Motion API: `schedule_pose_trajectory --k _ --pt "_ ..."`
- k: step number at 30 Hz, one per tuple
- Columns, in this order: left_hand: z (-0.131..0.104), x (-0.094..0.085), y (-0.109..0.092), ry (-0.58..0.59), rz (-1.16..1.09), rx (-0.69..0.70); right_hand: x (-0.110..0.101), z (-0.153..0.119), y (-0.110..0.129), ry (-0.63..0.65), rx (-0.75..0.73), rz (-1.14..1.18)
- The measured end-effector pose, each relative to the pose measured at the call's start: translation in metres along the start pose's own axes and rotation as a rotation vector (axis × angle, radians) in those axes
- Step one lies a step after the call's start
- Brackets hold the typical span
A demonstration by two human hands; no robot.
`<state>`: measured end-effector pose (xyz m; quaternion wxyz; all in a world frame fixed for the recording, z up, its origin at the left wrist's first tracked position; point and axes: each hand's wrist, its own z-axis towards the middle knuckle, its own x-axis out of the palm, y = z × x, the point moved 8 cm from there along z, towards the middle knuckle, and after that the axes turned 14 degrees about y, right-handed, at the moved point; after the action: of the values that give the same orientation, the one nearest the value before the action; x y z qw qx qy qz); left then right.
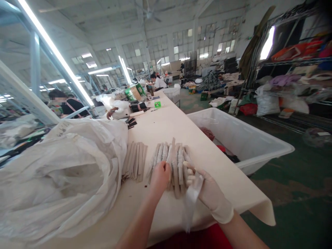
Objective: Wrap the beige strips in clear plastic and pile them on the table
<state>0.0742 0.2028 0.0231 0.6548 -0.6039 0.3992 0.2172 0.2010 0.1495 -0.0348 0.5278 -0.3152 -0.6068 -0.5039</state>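
— What are your hands doing right now?

— My left hand [160, 177] is pressing down on a fanned row of beige strips [169, 162] lying on the table [166, 128]. The fingers are curling over their near ends, so I'm gripping the bunch from above. My right hand [207, 188], in a white glove, is closing on the right edge of the same row, and a clear plastic ribbon [191, 200] is trailing down from it toward me.

— Where are the strips sitting?

— Directly under both hands, spreading away from me. One strip is sticking up higher than the rest.

— Anything else close by?

— Just left of my left hand a second stack of strips [135, 160] is lying flat, untouched. Beyond that, further left, a big white sack [64, 173] is slumping across the table. To the right of my gloved hand, off the table edge, a white plastic tub [246, 138] is standing on the floor. Far ahead, other people are sitting along the table.
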Motion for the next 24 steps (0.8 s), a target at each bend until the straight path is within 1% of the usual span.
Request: schedule_pose_trajectory --k 2,4,5,6,7,8,9,10,11,13,15,19,21,24 --pt "0.008 -0.004 -0.004 -0.028 0.018 0.018 -0.001 -0.004 0.007 -0.013 0.025 -0.001" --pt "0.002 -0.003 -0.013 -0.035 0.016 0.073 0.0 -0.007 0.01 -0.023 0.025 -0.038" --pt "-0.005 0.003 -0.018 0.017 -0.02 0.11 0.0 -0.008 0.01 -0.021 0.017 -0.057" --pt "-0.012 0.013 -0.021 0.117 -0.085 0.141 0.001 -0.008 0.01 -0.02 0.001 -0.075" --pt "-0.021 0.026 -0.023 0.243 -0.175 0.155 0.001 -0.008 0.01 -0.022 -0.012 -0.088" --pt "-0.031 0.039 -0.024 0.367 -0.27 0.149 0.0 -0.008 0.01 -0.026 -0.021 -0.1" --pt "-0.04 0.049 -0.023 0.456 -0.348 0.123 -0.001 -0.007 0.01 -0.037 -0.026 -0.112" --pt "-0.046 0.055 -0.02 0.495 -0.399 0.088 -0.002 -0.007 0.009 -0.053 -0.025 -0.124" --pt "-0.051 0.057 -0.016 0.493 -0.42 0.057 -0.004 -0.006 0.008 -0.069 -0.019 -0.137" --pt "-0.056 0.055 -0.012 0.45 -0.394 0.037 -0.005 -0.005 0.004 -0.095 0.006 -0.153" --pt "-0.057 0.049 -0.013 0.424 -0.324 0.067 -0.005 -0.004 0.0 -0.112 0.023 -0.157" --pt "-0.059 0.033 -0.024 0.344 -0.168 0.16 -0.001 -0.003 -0.007 -0.121 0.027 -0.194" --pt "-0.062 0.029 -0.027 0.34 -0.133 0.173 -0.001 -0.004 -0.007 -0.132 0.021 -0.276" --pt "-0.066 0.03 -0.024 0.404 -0.181 0.141 -0.005 -0.007 0.003 -0.221 -0.041 -0.547"
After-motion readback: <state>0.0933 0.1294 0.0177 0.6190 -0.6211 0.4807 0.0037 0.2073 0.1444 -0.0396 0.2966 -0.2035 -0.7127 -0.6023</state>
